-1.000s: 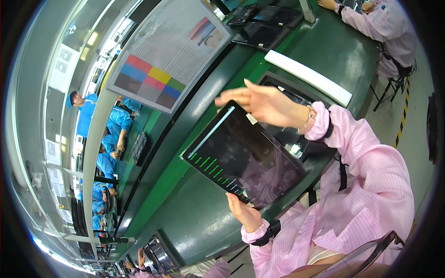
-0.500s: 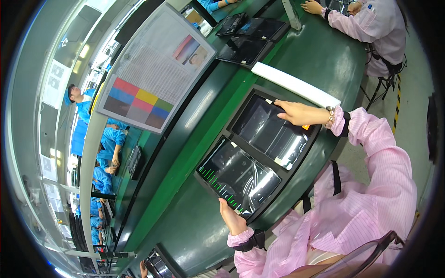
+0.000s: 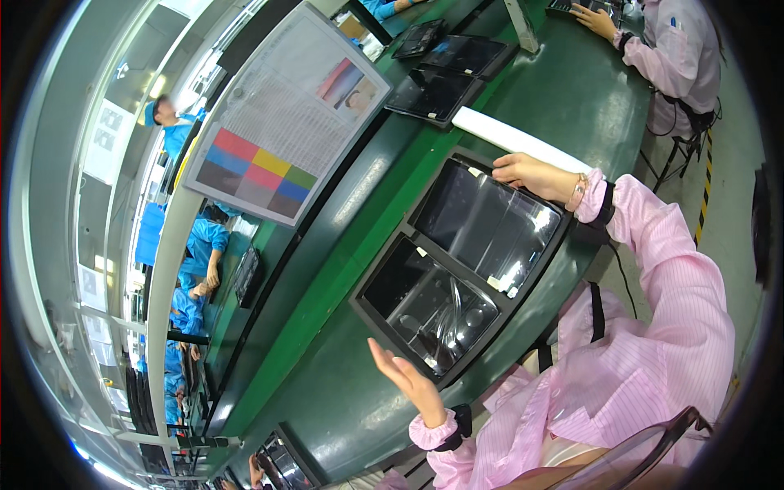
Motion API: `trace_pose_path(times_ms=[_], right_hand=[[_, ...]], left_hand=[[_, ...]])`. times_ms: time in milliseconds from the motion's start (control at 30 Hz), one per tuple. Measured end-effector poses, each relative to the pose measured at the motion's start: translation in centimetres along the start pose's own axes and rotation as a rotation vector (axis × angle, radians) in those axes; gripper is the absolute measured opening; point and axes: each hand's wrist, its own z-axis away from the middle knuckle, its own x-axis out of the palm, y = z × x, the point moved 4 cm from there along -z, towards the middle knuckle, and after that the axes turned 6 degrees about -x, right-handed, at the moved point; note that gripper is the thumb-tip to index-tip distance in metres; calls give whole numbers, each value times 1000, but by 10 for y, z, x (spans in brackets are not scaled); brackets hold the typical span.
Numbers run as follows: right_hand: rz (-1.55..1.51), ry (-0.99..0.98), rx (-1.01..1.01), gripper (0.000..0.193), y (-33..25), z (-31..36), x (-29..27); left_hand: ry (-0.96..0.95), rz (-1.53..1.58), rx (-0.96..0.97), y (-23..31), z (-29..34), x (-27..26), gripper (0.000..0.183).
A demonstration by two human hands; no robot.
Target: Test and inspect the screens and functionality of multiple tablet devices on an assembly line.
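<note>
A dark tray [image 3: 467,273] on the green bench holds two glossy black display panels side by side. The left panel [image 3: 392,278] looks dark, with reflections and pale tabs at its edges. The right panel [image 3: 482,214] is dark too, with a white tab at its far corner. My left hand [image 3: 415,390] hovers just off the tray's near-left side, fingers spread and holding nothing. At the right edge of the tray, my right hand [image 3: 539,176] rests with its fingers stretched over the rim; its thumb is hidden.
A white bar [image 3: 523,140] lies beyond the tray's right side. More dark panels [image 3: 433,91] lie farther along the bench. A sheet with colour blocks [image 3: 257,171] hangs on a frame at left. A co-worker in pink [image 3: 682,65] sits at upper right; others in blue work across.
The green stripes on the left panel have gone. My left hand has come away from the tray's edge. My right hand has slid from the right panel's face to the tray's rim.
</note>
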Motion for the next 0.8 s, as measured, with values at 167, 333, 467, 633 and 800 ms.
trace_pose_path(times_ms=[167, 333, 467, 633, 800], right_hand=[[-111, -74, 100, 25, 10, -12, 11], [-133, -122, 23, 24, -3, -7, 20], [27, -101, -149, 27, -45, 16, 36], [-258, -171, -331, 29, -79, 47, 70], [-264, -326, -454, 28, -83, 90, 122]], left_hand=[[-20, 177, -70, 0, 8, 6, 46], [-136, 352, -103, 8, 9, 19, 45], [-271, 477, -121, 13, 7, 39, 47], [-448, 847, -265, 16, 0, 73, 55], [-160, 1046, -418, 3, 2, 65, 42]])
